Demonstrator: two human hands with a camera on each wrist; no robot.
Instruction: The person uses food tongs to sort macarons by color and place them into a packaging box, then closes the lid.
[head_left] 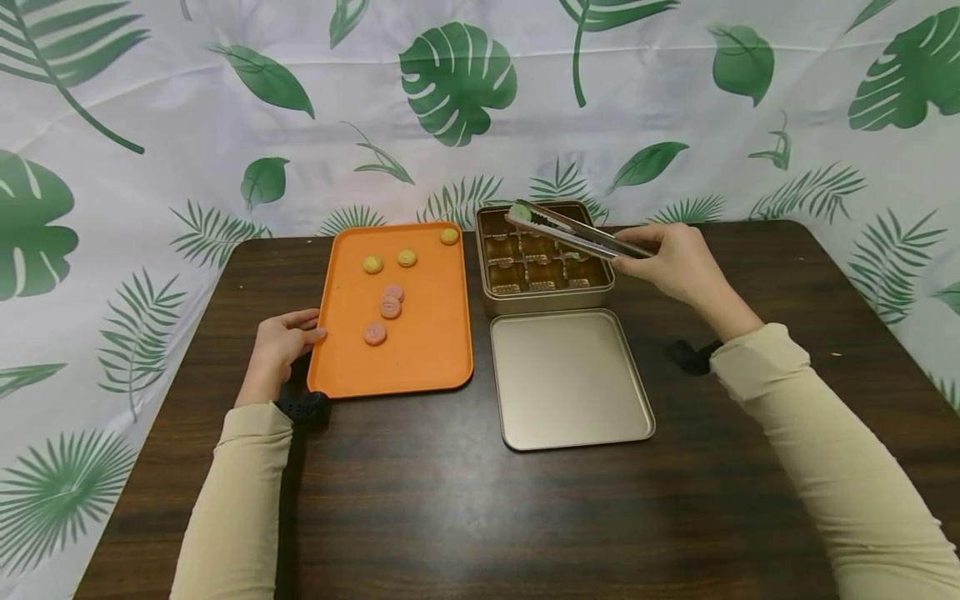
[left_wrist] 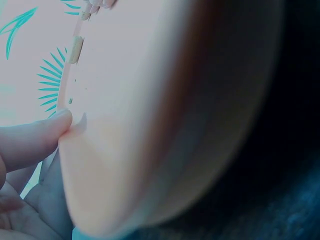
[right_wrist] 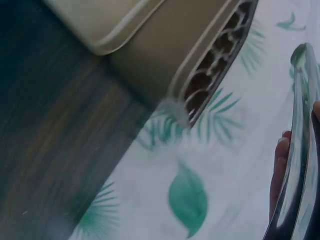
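My left hand (head_left: 276,343) pinches the left edge of an orange tray (head_left: 427,358), thumb (left_wrist: 37,137) on top and fingers underneath. Three yellow cookies (head_left: 407,258) and three pink ones (head_left: 375,334) lie on the tray. Metal tongs (head_left: 592,242) are gripped in my right hand (head_left: 678,260), their arms squeezed close together. At the tongs' tips a small round green cookie (head_left: 520,213) is held over the far left part of a gold square tin (head_left: 551,300). Inside the tin sits a brown divided insert (head_left: 517,250) with several compartments; the tongs cover part of it.
The tin's flat gold lid (head_left: 572,379) lies right in front of the tin, to the right of the tray. All stand on a dark wooden table (head_left: 450,517). A white leaf-print cloth (head_left: 540,125) hangs behind the table's far edge.
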